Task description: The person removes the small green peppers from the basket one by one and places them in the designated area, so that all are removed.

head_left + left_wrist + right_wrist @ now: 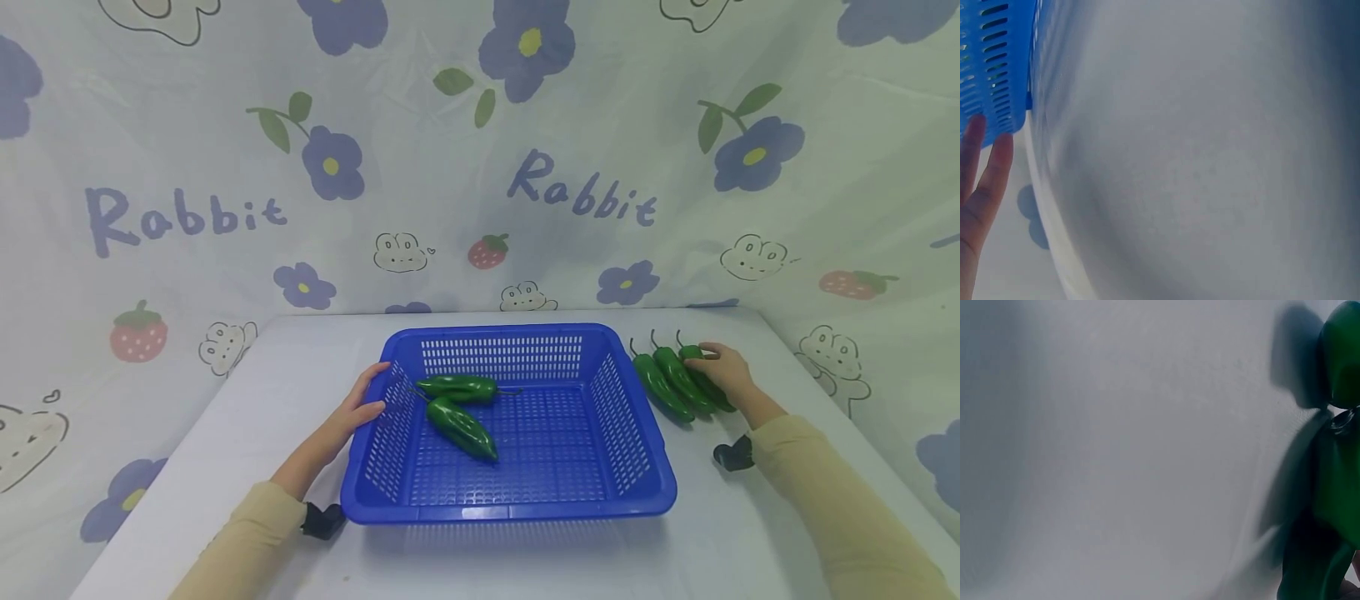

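A blue plastic basket (510, 512) with slotted walls stands in the middle of the table in the head view. Two green chili peppers lie in its left half, one pepper (459, 388) sideways, the other (461, 429) slanting. My left hand (347, 419) rests at the basket's left rim; the left wrist view has its straight fingers (991, 172) against the slotted wall. To the right of the basket lie three more green chili peppers side by side. Over the rightmost pepper (692, 353) my right hand (726, 372) curls, thumb and fingers around it. The right wrist view catches peppers (1338, 481) at its right edge.
The white-covered table (262, 392) reaches back to a patterned curtain (450, 183) with flowers and rabbits. The left pepper (663, 390) and middle pepper (684, 382) of the outside row lie close to the basket's right rim. Dark wrist devices (733, 454) hang below both sleeves.
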The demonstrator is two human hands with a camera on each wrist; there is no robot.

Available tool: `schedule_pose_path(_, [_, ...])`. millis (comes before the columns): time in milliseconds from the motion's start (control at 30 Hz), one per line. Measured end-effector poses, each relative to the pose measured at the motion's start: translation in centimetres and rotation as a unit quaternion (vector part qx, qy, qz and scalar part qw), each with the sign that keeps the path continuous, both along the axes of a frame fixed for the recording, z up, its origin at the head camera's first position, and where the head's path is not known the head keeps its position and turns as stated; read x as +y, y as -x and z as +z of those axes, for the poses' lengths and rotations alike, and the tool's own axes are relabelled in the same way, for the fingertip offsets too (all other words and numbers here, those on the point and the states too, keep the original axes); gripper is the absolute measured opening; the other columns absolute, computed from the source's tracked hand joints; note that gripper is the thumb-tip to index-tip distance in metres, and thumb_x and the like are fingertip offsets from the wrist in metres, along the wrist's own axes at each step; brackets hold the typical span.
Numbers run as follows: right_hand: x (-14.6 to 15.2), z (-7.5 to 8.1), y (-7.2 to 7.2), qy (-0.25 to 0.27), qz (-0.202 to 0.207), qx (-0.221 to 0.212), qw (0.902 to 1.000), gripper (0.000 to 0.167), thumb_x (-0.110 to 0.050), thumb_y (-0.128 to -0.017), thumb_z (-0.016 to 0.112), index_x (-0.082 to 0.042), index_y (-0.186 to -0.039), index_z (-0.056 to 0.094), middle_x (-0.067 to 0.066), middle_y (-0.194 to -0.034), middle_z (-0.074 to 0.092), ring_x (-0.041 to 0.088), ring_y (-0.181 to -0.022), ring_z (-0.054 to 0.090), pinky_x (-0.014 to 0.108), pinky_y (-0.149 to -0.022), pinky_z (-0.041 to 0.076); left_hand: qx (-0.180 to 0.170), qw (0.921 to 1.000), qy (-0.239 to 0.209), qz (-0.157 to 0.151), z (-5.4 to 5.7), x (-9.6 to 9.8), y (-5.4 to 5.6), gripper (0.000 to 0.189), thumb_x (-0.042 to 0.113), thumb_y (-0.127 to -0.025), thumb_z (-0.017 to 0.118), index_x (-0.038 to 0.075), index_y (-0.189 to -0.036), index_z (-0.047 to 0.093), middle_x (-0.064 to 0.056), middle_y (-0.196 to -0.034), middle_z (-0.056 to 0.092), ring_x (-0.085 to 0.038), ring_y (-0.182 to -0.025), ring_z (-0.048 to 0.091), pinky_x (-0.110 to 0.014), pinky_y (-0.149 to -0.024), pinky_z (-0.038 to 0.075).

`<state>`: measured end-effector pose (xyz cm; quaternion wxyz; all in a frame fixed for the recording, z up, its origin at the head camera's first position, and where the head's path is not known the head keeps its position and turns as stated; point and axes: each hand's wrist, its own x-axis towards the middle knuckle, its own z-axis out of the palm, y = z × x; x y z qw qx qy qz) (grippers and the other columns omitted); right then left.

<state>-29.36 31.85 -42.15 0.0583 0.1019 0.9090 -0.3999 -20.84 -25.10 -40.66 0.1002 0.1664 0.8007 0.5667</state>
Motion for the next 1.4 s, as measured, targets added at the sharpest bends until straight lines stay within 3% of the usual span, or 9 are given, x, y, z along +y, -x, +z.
schedule_pose_path(300, [-0.1,0.0,0.1,0.001,-0.01,-0.006,0.9999,0.073,-0.033,-0.089,0.052,0.009,-0.139,0.02,0.037,-0.138,0.025,0.051,-0.126,0.025,0.057,-0.103,0.026,0.003,1.0,0.002,0.0,0.2,0.1,-0.1,0.066,0.025,-0.09,0.04,0.01,-0.144,0.006,-0.027,-0.148,-0.004,-0.054,-0.132,0.008,-0.071,-0.097,0.015])
schedule_pose_path(600, [0.7,1.0,0.1,0.022,0.014,0.024,0.9994,0.075,-0.032,-0.09,0.053,0.012,-0.138,0.016,0.039,-0.137,0.024,0.052,-0.125,0.027,0.055,-0.103,0.028,0.0,1.0,0.002,-0.002,0.3,0.1,-0.2,0.067,0.026,-0.09,0.04,0.01,-0.145,0.005,-0.027,-0.148,-0.004,-0.054,-0.131,0.008,-0.071,-0.097,0.015])
schedule_pose_path(900, [1.4,3.5,0.5,0.051,0.014,0.031,0.9981,0.076,-0.037,-0.092,0.046,0.01,-0.141,0.01,0.038,-0.14,0.018,0.054,-0.124,0.026,0.059,-0.1,0.029,0.0,1.0,0.003,0.001,0.0,0.0,0.0,0.066,0.026,-0.09,0.04,0.012,-0.145,0.006,-0.026,-0.149,-0.004,-0.053,-0.132,0.008,-0.071,-0.097,0.013])
schedule_pose_path(1100, [1.2,5.8,1.0,0.084,0.036,0.039,0.995,0.077,-0.035,-0.093,0.046,0.01,-0.141,0.005,0.037,-0.143,0.011,0.053,-0.128,0.019,0.058,-0.103,0.026,0.0,1.0,0.002,0.002,-0.1,-0.1,0.0,0.065,0.026,-0.09,0.04,0.012,-0.145,0.007,-0.026,-0.149,-0.004,-0.053,-0.132,0.008,-0.071,-0.098,0.013])
schedule_pose_path(1400, [-0.5,9.4,0.9,0.057,0.081,0.078,0.9921,0.074,-0.034,-0.093,0.047,0.009,-0.141,0.011,0.037,-0.141,0.02,0.051,-0.127,0.025,0.058,-0.101,0.029,-0.003,1.0,-0.002,-0.002,0.0,0.0,0.0,0.066,0.026,-0.09,0.041,0.013,-0.145,0.007,-0.027,-0.148,-0.003,-0.053,-0.132,0.009,-0.071,-0.097,0.015])
